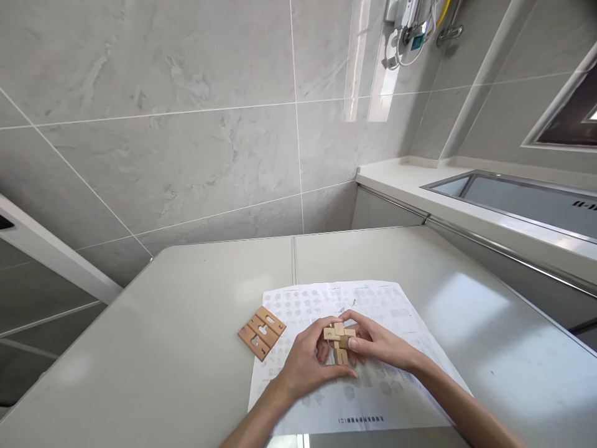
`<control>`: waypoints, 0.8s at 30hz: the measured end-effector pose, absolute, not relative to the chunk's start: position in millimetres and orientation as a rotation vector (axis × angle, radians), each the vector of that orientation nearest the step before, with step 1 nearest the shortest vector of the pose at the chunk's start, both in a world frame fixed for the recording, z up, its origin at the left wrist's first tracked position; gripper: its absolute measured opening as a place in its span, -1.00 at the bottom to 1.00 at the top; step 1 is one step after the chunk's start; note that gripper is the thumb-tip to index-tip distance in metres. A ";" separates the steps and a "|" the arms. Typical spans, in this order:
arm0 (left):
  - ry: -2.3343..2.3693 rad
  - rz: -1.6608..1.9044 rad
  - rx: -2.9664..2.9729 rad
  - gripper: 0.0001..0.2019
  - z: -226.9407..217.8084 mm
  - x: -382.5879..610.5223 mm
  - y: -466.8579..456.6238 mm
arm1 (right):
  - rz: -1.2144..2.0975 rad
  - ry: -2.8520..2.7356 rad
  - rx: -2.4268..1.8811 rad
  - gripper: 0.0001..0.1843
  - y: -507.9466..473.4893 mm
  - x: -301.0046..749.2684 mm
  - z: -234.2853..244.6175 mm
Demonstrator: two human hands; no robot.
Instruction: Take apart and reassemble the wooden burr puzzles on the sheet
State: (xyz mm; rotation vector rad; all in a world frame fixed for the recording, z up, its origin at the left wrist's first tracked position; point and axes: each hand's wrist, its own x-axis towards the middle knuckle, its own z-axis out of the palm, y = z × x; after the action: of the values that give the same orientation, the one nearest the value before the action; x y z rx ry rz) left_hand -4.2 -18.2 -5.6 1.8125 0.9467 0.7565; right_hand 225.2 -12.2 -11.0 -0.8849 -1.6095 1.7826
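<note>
A wooden block puzzle (339, 335) of several light interlocking pieces is between my two hands, above a printed paper sheet (298, 305). My left hand (310, 354) curves around its left side, with the thumb stretched out below the lower block. From the right, my right hand (375, 339) grips the puzzle, its thumb pressed on a darker piece at the right side. Some fingertips are hidden behind the blocks. Left of my left hand lie flat brown wooden plates (262, 333) side by side, with cut-out shapes and numbers, partly over the paper's edge.
The pale table (186, 323) has a seam across it and stands near a grey tiled wall (186, 155). To the right is a white counter (396, 177) with a glass-topped hob or sink cover. Pipes and a yellow hose (443, 14) hang at the upper right.
</note>
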 end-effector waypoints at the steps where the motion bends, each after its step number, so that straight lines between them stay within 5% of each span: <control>1: 0.952 0.750 1.836 -0.21 -6.2 -4.1 -18.2 | 1.790 -1.612 -0.869 -0.39 -12.3 224.7 -11.2; 12: 0.868 0.791 1.787 -0.20 -4.8 -2.8 -17.6 | 1.706 -1.660 -0.875 -0.36 -16.7 219.2 -10.8; 24: 0.960 0.860 1.541 -0.24 -6.7 -4.3 -15.8 | 1.073 -1.931 -1.150 -0.51 -18.9 213.4 -15.2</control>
State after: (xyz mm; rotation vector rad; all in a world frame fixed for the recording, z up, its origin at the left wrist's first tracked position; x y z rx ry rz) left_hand -4.3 -15.8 -6.7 1.5406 0.9604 0.8600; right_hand 213.4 -18.9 -15.2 -1.1496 -1.9306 1.0727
